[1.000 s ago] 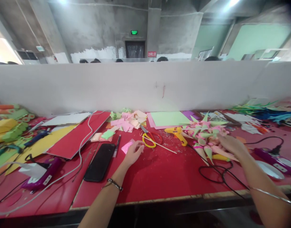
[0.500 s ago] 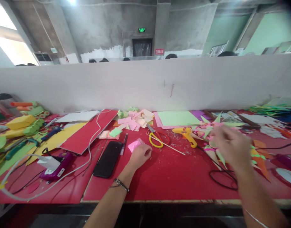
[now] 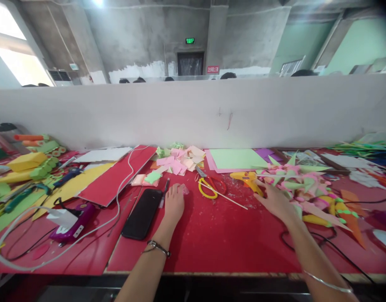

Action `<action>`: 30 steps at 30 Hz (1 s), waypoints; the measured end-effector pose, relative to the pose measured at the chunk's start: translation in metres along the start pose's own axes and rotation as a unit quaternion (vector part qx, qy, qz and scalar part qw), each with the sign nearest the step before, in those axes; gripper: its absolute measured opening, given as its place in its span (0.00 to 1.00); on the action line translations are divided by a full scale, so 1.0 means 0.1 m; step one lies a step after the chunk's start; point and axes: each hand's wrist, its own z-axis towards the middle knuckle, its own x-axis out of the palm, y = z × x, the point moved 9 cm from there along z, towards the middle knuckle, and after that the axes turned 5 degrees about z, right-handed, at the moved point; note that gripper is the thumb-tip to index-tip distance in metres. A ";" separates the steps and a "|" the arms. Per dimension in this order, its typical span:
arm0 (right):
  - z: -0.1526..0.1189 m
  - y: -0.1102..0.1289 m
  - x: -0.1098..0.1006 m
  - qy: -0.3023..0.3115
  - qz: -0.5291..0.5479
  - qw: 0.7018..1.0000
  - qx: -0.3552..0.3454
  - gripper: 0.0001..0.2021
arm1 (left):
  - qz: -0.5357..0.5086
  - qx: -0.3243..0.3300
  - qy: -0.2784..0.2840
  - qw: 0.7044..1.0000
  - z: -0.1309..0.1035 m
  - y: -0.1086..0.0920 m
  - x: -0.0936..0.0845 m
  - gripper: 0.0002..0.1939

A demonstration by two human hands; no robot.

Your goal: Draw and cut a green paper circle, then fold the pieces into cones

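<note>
My left hand [image 3: 175,202] lies palm down on the red tabletop, fingers stretched over a small pink piece [image 3: 185,190]; most of that piece is hidden under them. A black phone [image 3: 142,214] and a thin pen-like tool [image 3: 164,193] lie just left of it. My right hand [image 3: 275,203] is at the handle of a yellow hot glue gun [image 3: 247,178], thumb and fingers apart on either side. Between my hands are scissors [image 3: 208,189] with yellow and red handles, and a thin pale stick [image 3: 228,197] across them.
Folded pink, green and yellow paper shapes [image 3: 301,180] are heaped right of the glue gun. Paper scraps [image 3: 180,161] and light green sheets [image 3: 238,159] lie toward the white partition [image 3: 186,113]. A purple power strip [image 3: 75,224] with a white cable sits at left.
My right hand has moved left and down from the paper heap to the glue gun handle. My left hand has shifted slightly left, and its fingers now stretch over the pink piece.
</note>
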 end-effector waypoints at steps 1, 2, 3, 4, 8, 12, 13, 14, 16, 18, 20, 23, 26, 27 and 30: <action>0.03 -0.02 0.07 0.017 0.003 1.000 0.012 0.25 | 0.007 -0.003 -0.004 1.000 0.00 0.01 -0.01 0.20; 0.06 -0.05 0.11 0.028 0.009 0.999 0.026 0.24 | 0.012 -0.006 -0.009 1.000 0.00 0.02 -0.01 0.21; 0.08 -0.06 0.15 0.037 0.013 0.999 0.037 0.24 | 0.017 -0.007 -0.013 1.000 0.00 0.02 -0.02 0.21; 0.09 -0.08 0.18 0.044 0.012 0.998 0.045 0.23 | 0.021 -0.007 -0.016 1.000 0.00 0.03 -0.02 0.21; 0.08 -0.09 0.20 0.068 -0.017 0.996 0.047 0.22 | 0.025 -0.002 -0.028 0.999 0.01 0.01 -0.01 0.22; 0.04 -0.13 0.15 0.081 -0.050 0.994 0.058 0.20 | 0.014 0.002 -0.039 0.999 0.02 -0.03 -0.04 0.19; 0.02 -0.14 0.13 0.082 -0.057 0.993 0.061 0.20 | 0.009 0.005 -0.041 0.999 0.03 -0.05 -0.06 0.17; 0.01 -0.13 0.12 0.084 -0.061 0.993 0.063 0.20 | 0.004 0.009 -0.041 0.999 0.04 -0.08 -0.08 0.15; -0.01 -0.11 0.11 0.089 -0.071 0.991 0.071 0.18 | -0.005 0.023 -0.040 0.999 0.10 -0.16 -0.11 0.12; -0.04 -0.09 0.10 0.090 -0.087 0.989 0.081 0.18 | -0.011 0.048 -0.031 0.998 0.21 -0.30 -0.11 0.11; -0.06 -0.06 0.09 0.082 -0.103 0.988 0.086 0.18 | -0.015 0.081 -0.014 0.996 0.38 -0.50 -0.05 0.11; -0.08 -0.03 0.07 0.064 -0.112 0.988 0.087 0.17 | -0.017 0.128 0.019 0.991 0.73 -0.83 0.14 0.11; -0.08 -0.04 0.08 0.051 -0.118 0.988 0.091 0.16 | -0.010 0.167 0.053 0.984 1.11 -1.10 0.40 0.12; -0.08 -0.05 0.08 0.048 -0.123 0.987 0.093 0.16 | -0.005 0.180 0.065 0.982 1.22 -1.17 0.50 0.12; -0.08 -0.06 0.09 0.039 -0.138 0.985 0.096 0.16 | 0.014 0.228 0.099 0.969 1.45 -1.34 0.78 0.13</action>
